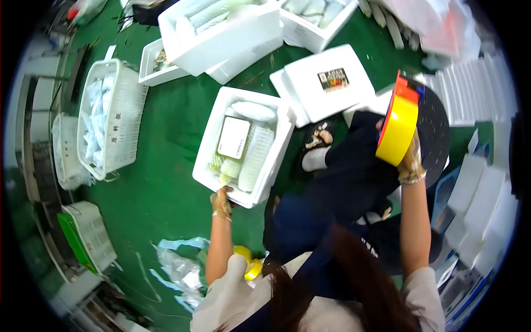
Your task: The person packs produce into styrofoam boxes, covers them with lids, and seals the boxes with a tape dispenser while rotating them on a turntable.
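My left hand [222, 203], in a patterned glove, has its fingers closed at the near rim of an open white foam box [207, 157]. Inside the box lie wrapped pale green vegetables [257, 157], a plastic-wrapped bundle [253, 111] and a white label sheet [234, 137]. On the right, my right hand [410, 160], gloved too, holds a tape dispenser with a wide yellow tape roll [399, 130] and a red frame [399, 86]. White foam lids [337, 99], one with a dark printed label [333, 80], lie beyond the box.
Filled foam boxes [238, 41] stand ahead. White baskets [124, 122] and a green-edged crate [91, 235] are at left. Plastic scraps [180, 265] and yellow tape rolls [253, 269] lie near me. A black round stool [434, 127] and stacked foam pieces [470, 91] are at right.
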Action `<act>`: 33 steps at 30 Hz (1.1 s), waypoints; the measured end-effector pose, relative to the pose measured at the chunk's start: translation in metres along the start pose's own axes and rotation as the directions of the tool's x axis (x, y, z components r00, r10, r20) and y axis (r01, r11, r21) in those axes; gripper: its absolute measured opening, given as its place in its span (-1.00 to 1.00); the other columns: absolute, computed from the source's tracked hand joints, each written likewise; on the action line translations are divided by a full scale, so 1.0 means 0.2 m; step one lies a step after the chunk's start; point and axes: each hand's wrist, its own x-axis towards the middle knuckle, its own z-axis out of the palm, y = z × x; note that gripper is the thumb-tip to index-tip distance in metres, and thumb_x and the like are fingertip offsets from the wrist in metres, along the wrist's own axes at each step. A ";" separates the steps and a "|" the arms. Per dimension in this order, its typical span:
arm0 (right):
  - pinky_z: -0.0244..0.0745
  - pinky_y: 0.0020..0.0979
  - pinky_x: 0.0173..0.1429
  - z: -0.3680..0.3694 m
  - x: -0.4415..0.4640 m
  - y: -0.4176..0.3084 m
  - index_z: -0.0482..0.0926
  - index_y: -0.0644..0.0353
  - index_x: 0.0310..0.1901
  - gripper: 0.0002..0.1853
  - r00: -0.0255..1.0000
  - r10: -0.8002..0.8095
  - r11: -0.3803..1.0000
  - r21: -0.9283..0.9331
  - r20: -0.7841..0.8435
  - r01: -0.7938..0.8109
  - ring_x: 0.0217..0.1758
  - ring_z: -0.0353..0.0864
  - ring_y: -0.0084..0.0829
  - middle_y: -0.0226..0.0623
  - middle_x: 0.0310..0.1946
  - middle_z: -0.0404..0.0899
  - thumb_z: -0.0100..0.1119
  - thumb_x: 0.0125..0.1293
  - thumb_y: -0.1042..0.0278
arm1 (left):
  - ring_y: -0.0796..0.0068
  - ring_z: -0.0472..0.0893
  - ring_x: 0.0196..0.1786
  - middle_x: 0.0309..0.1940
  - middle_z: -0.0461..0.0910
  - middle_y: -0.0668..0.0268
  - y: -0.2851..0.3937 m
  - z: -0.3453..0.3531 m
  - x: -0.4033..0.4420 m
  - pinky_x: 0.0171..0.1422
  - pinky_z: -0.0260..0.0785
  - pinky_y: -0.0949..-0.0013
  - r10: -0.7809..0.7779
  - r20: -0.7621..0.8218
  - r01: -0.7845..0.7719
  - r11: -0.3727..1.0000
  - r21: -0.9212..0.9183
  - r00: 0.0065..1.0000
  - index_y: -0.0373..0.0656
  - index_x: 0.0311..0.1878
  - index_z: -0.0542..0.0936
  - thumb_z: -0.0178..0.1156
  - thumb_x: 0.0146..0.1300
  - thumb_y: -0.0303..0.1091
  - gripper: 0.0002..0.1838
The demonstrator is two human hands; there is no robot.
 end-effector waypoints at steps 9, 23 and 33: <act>0.59 -0.52 -0.27 0.03 -0.09 -0.04 0.47 0.35 0.00 -0.65 0.988 -0.152 0.988 -0.012 0.038 0.153 -0.30 0.63 -0.47 -0.10 -0.20 0.62 0.04 0.40 0.20 | -0.05 0.61 0.01 0.05 0.54 -0.03 0.63 -0.13 0.08 -0.02 0.56 -0.15 -0.144 0.215 0.079 0.955 0.288 0.966 -0.40 0.22 0.31 -0.01 0.02 -0.49 -0.41; 0.54 -0.50 -0.39 0.06 -0.13 -0.11 0.53 0.27 -0.17 -0.75 0.995 -0.097 0.923 0.372 -0.024 0.099 -0.45 0.62 -0.50 -0.22 -0.37 0.64 0.07 0.37 0.23 | 0.17 0.66 -0.25 -0.24 0.65 0.03 0.34 -0.28 0.41 -0.17 0.55 0.14 0.391 0.036 -0.348 0.769 0.536 0.920 -0.44 -0.12 0.59 0.33 -0.04 -0.22 -0.52; 0.49 -0.47 -0.22 -0.08 -0.04 0.16 0.54 0.28 -0.13 -0.78 0.965 -0.260 0.941 -0.220 0.010 0.256 -0.19 0.60 -0.48 -0.33 -0.29 0.61 0.17 0.33 0.30 | 0.08 0.65 -0.08 -0.17 0.64 -0.06 0.10 -0.33 0.54 0.05 0.50 0.08 0.425 -0.059 -0.225 0.587 0.778 0.903 -0.36 -0.13 0.63 0.38 -0.13 -0.06 -0.42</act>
